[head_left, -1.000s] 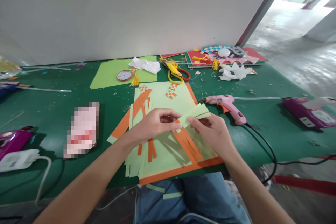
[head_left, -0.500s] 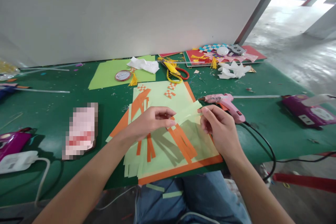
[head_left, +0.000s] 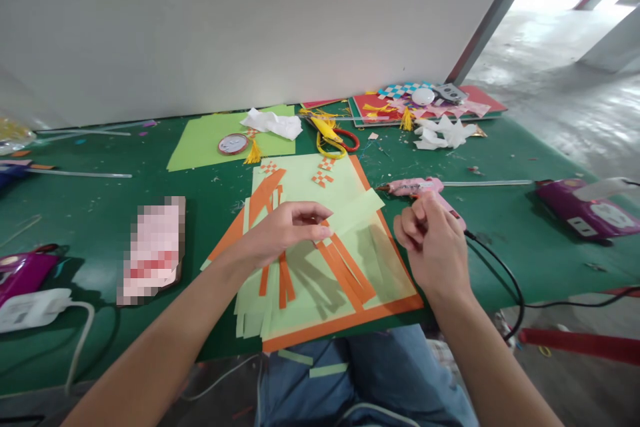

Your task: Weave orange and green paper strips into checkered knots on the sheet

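My left hand (head_left: 295,230) pinches the near end of a woven piece of orange and pale green paper strips. A wide pale green strip (head_left: 357,210) slants up to the right from its fingertips, and orange strips (head_left: 345,273) hang down below. My right hand (head_left: 433,237) is apart from the paper, in front of the pink glue gun (head_left: 413,188). Its fingers are closed together, and whether anything is between them is hidden. Under my hands lies a pale green sheet (head_left: 300,180) with orange edging, strips, and small checkered woven pieces (head_left: 323,178) on it.
Yellow-and-red scissors (head_left: 333,140), a round tape roll (head_left: 233,143), crumpled tissue (head_left: 273,123) and a lime sheet (head_left: 190,140) lie behind. A pixelated flat object (head_left: 153,250) lies left. Purple power boxes (head_left: 583,210) stand at both sides, and a black cord (head_left: 500,267) runs right.
My right hand has let go of the pale green strip's far end and moved right, its fingers curling closed. My left hand stays in nearly the same place.
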`<action>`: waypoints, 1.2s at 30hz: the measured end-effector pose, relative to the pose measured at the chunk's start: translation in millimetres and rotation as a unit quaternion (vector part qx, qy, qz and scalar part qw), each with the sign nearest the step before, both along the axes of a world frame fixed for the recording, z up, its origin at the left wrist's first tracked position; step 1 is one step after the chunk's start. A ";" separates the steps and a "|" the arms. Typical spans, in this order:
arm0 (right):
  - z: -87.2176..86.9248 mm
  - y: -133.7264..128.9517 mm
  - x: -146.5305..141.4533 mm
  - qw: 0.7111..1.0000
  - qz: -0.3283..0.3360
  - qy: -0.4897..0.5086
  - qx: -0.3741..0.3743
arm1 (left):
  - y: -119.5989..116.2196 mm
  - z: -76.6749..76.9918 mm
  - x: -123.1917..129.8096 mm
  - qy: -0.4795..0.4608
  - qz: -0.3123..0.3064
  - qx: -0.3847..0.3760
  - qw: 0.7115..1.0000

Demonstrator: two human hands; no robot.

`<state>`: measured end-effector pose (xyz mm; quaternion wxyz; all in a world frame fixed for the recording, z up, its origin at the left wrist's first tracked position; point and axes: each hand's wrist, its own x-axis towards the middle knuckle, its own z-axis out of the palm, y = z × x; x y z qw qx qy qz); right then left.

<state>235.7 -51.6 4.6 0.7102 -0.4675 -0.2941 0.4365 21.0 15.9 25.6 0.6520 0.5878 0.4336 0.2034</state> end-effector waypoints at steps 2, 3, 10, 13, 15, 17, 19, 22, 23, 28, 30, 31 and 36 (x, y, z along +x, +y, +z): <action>-1.4 -0.8 -0.6 0.999 0.012 -0.042 -0.013 | 0.2 0.2 0.2 -0.001 -0.003 0.000 1.000; -2.1 -1.3 -1.1 0.997 0.021 -0.072 -0.020 | 0.3 0.4 0.3 -0.005 -0.002 0.000 1.000; -0.7 -2.6 -6.4 0.954 0.153 -0.248 -0.068 | 0.3 2.6 0.9 -0.041 -0.018 -0.001 0.999; 2.3 -3.8 -9.5 0.923 0.236 -0.295 -0.073 | -1.7 4.4 2.5 -0.039 -0.031 0.010 0.999; 2.5 -4.9 -10.7 0.907 0.263 -0.318 -0.081 | -3.8 5.3 4.2 -0.028 -0.052 0.004 0.998; 0.9 -5.7 -10.7 0.904 0.278 -0.313 -0.088 | -6.2 5.1 6.1 -0.017 -0.087 -0.003 0.996; -1.3 -5.8 -9.5 0.911 0.282 -0.287 -0.093 | -8.2 4.1 7.7 -0.010 -0.118 -0.001 0.993; -3.0 -5.6 -7.4 0.927 0.264 -0.243 -0.111 | -10.2 2.8 8.7 -0.004 -0.127 0.014 0.992; -3.1 -5.6 -6.9 0.931 0.257 -0.230 -0.123 | -10.5 2.8 8.7 -0.002 -0.126 0.020 0.992; -1.3 -6.7 -6.8 0.939 0.238 -0.190 -0.158 | -11.6 5.6 8.9 0.012 -0.126 0.061 0.990; -0.6 -6.9 -7.0 0.940 0.237 -0.189 -0.155 | -11.9 6.1 9.5 0.020 -0.116 0.089 0.989; -0.4 -6.9 -7.0 0.940 0.237 -0.190 -0.155 | -12.0 6.2 9.9 0.023 -0.110 0.102 0.988; -1.1 -6.1 -5.8 0.924 0.275 -0.230 -0.134 | -13.5 6.0 10.3 0.022 -0.087 0.126 0.988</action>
